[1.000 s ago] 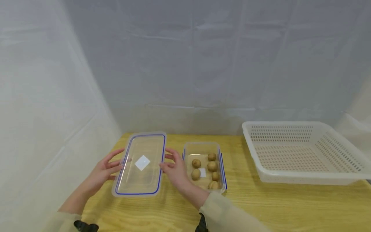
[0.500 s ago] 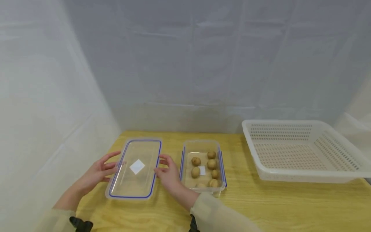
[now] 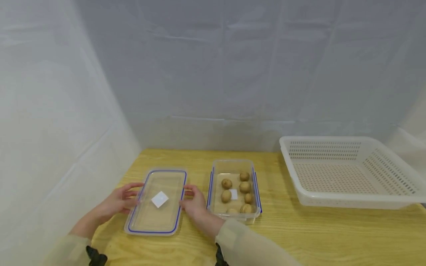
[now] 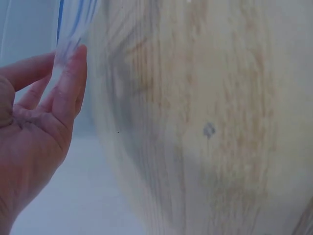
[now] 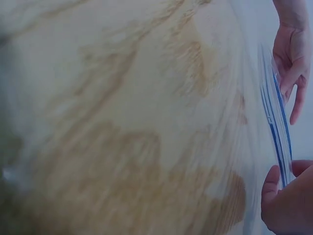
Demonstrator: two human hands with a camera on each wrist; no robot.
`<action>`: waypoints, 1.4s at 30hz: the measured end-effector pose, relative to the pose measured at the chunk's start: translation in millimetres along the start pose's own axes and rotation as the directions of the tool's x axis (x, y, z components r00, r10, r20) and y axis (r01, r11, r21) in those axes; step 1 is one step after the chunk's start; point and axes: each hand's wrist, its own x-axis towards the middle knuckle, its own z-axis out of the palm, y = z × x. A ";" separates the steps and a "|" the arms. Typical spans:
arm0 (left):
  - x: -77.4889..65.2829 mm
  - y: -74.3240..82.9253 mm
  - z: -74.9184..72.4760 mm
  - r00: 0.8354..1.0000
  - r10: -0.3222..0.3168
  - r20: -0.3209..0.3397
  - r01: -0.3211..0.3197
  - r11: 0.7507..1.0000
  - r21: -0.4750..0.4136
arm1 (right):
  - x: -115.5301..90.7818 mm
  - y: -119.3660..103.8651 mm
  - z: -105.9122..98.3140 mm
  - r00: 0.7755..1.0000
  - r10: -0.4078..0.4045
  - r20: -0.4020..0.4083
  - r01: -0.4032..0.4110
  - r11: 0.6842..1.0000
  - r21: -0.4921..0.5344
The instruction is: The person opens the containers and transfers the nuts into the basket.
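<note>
A clear rectangular container lid (image 3: 154,220) with a blue seal and a white square label (image 3: 160,199) lies low over the left part of the table. My left hand (image 3: 118,201) holds its left edge, thumb and fingertips pinching the rim in the left wrist view. At the opposite edge my right hand (image 3: 195,205) pinches the lid between thumb and fingers. The right wrist view catches the lid edge-on, both hands at its rim. Just right of that hand stands the clear container (image 3: 258,195) with blue side clips, holding several round brown walnut-like things (image 3: 245,187).
A large white perforated basket (image 3: 346,198) stands on the right side of the wooden table (image 3: 293,236). Pale sheeting (image 3: 213,74) hangs behind the table and along its left side. Another white label (image 3: 234,194) shows in the container.
Both hands have brought the lid down toward the table and nearer the person, shifting it slightly left at first. The container and basket have stayed in place.
</note>
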 end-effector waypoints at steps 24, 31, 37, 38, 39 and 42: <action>0.5 -7.6 4.3 0.997 -0.062 -0.048 0.068 0.986 0.150 | 0.1 8.1 -2.0 0.995 -0.005 0.101 0.039 0.940 -0.340; 1.6 -8.2 4.0 0.994 -0.073 -0.082 0.087 0.980 0.181 | -2.6 5.5 -2.8 0.995 -0.024 0.098 0.057 0.936 -0.348; 1.6 -8.9 4.3 0.992 -0.079 -0.104 0.097 0.977 0.190 | -5.6 4.1 -3.9 0.996 -0.015 0.083 0.044 0.931 -0.362; 1.4 -8.9 4.1 0.992 -0.074 -0.105 0.093 0.977 0.190 | -5.9 3.9 -3.9 0.997 -0.015 0.081 0.043 0.933 -0.358; 1.0 -8.8 3.9 0.992 -0.069 -0.109 0.089 0.977 0.193 | -6.6 3.2 -4.1 0.997 -0.012 0.078 0.039 0.934 -0.354; -0.2 -7.3 3.2 0.993 -0.042 -0.110 0.063 0.979 0.196 | -8.6 1.0 -4.5 0.997 -0.005 0.077 0.031 0.941 -0.338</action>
